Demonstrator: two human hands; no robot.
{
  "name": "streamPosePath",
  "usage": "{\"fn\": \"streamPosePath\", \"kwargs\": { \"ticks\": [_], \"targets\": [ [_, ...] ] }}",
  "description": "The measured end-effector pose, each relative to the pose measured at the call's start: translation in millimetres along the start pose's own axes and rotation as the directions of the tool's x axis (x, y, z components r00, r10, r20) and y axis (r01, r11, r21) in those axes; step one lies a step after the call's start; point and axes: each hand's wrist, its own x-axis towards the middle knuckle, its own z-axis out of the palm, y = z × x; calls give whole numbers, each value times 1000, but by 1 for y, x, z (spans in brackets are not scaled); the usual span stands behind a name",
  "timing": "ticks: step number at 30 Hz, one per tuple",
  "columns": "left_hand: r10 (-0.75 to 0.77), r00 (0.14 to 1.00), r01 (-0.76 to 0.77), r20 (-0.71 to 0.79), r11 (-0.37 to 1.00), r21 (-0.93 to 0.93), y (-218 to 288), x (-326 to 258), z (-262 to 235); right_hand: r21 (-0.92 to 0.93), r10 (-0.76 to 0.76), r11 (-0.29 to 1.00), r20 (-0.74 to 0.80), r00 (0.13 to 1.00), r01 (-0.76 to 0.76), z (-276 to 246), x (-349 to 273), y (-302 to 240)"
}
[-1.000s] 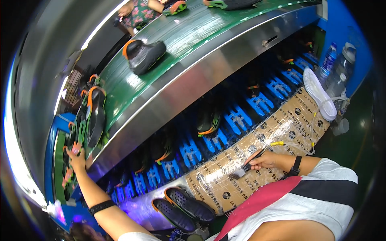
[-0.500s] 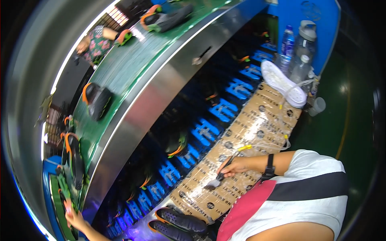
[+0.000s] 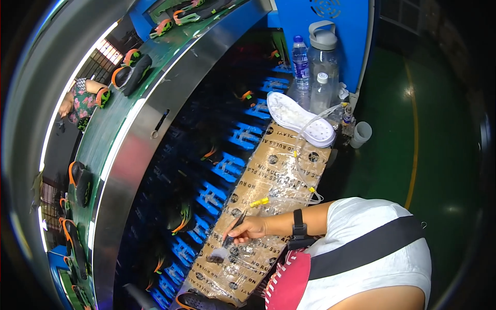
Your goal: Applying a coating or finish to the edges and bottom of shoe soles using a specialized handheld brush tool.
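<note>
The right hand (image 3: 249,229) grips a brush (image 3: 227,241), bristles (image 3: 215,257) between its seven and eight o'clock; the left hand, visible earlier, has left view, its hold untellable.

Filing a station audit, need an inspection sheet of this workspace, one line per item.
Surface: cardboard-covered ledge, shiny clear film over it.
Job's things: brush, pale bristles with dark tip, head low over the cardboard; contact unclear.
Clutter: white sole, blue-capped bottle, grey-lidded jug, white-capped bottle, cup; dark shoe cut off at lower edge.
Hands: right hand grips the brush; left hand not in view.
Cables: pale thin line with yellow fittings, looped over the cardboard.
Surroundings: green conveyor carrying shoes, blue holders below, person beyond.
</note>
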Motion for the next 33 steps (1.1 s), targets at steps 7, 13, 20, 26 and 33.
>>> {"fn": "streamPosePath", "kwargs": {
  "ticks": [7, 13, 20, 26, 33],
  "targets": [
    [-404, 912, 395, 66, 911, 115, -30, -102, 74, -124, -168, 977, 39, 985, 172, 26, -26, -32],
    [-502, 852, 384, 151, 794, 470, -70, -139, 112, -292, -286, 915, 22, 958, 280, 24, -51, -43],
    [-776, 620, 759, 114, 631, 163, -51, -140, 116, -436, -254, 867, 28, 967, 240, 26, -67, -38],
    [-922, 283, 893, 265, 152, -424, -70, -128, 109, -427, -249, 875, 8, 969, 228, 31, -74, -34],
    [-845, 134, 597, 518, -349, -722, -95, -103, 153, -442, -243, 873, -28, 970, 206, 42, -84, -40]
  ]
}}
